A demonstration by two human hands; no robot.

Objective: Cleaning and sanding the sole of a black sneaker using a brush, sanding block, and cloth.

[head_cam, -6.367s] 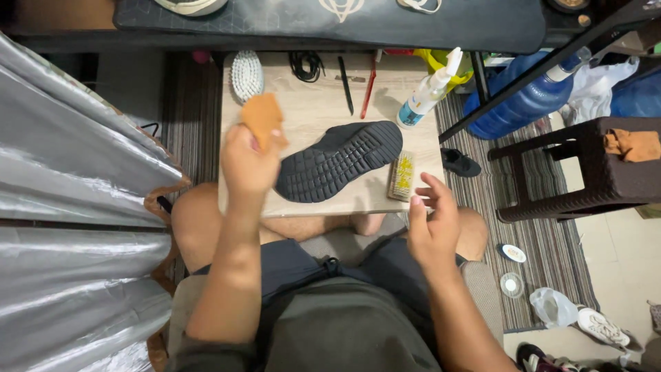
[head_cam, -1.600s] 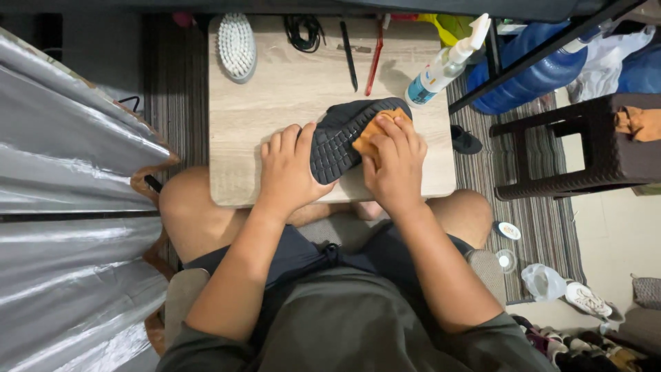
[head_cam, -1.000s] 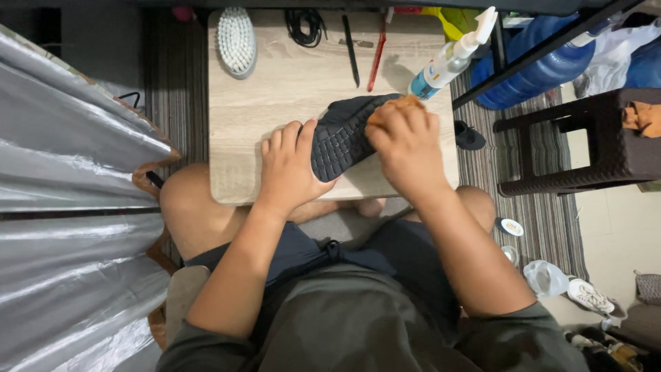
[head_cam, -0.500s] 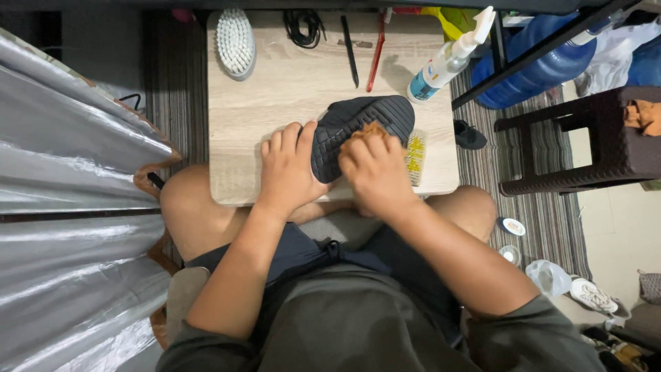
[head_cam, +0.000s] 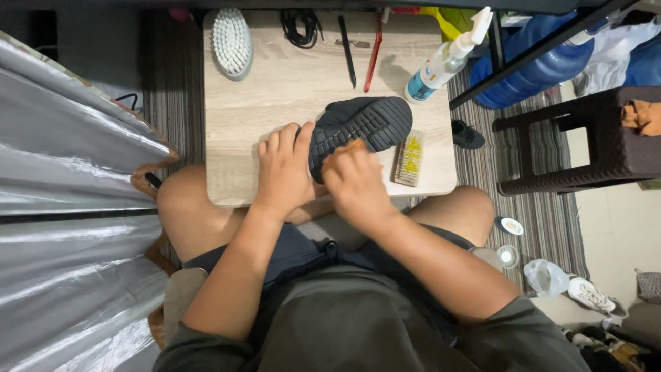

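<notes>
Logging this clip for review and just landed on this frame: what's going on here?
A seated person works at a small wooden table across their lap. A black shoe lies sole-up on it. The left hand presses on the shoe's near end, while the right hand holds a small orange-brown pad against the sole. Beside the shoe lies a yellow-bristled brush; further back are a white brush, black laces, two slim tools and a spray bottle.
</notes>
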